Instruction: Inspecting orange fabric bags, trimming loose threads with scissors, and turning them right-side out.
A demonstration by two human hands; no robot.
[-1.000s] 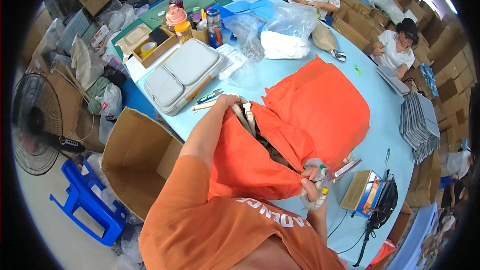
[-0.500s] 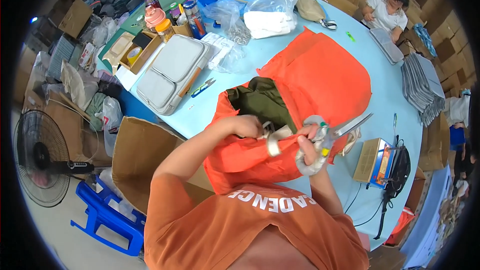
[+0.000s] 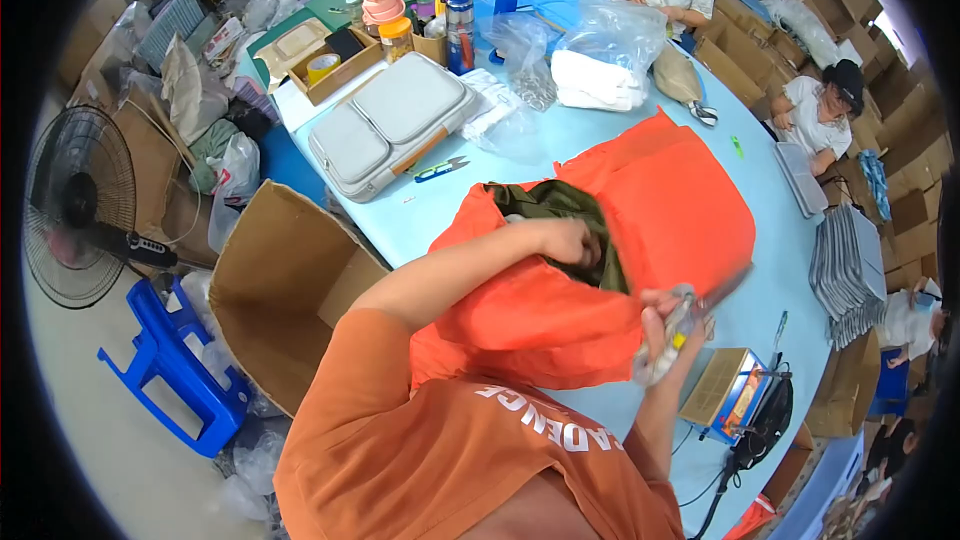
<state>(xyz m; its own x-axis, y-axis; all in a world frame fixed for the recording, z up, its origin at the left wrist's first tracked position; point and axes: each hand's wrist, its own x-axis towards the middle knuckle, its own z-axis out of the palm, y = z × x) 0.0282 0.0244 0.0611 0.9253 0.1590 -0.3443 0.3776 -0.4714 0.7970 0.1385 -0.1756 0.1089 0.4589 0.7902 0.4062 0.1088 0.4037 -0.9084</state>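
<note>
A bright orange-red fabric bag [image 3: 540, 330] lies on the table in front of me, its mouth gaping to show a dark olive-green inside [image 3: 565, 202]. Across that mouth reaches my left hand [image 3: 568, 242], its fingers curled down into the opening. Whatever those fingers pinch, if anything, is hidden. My right hand [image 3: 655, 328] is closed round the wrapped handles of a pair of scissors [image 3: 682, 325], at the bag's right near corner. The scissor blades point up and to the right, blurred by motion.
Left of the bag are a grey organiser case [image 3: 395, 125] and thread snips [image 3: 440, 169]. Bottles [image 3: 460, 35] and white cloth [image 3: 598, 80] stand beyond. A small boxed device [image 3: 725, 390] and stacked grey pieces [image 3: 848, 265] lie right. An open carton [image 3: 275, 290] stands left. Co-workers [image 3: 815, 115] sit across.
My left hand has gone from the bag's near edge deeper into its opening. My right hand still holds the scissors, now at the bag's right corner. The whole view has shifted and tilted.
</note>
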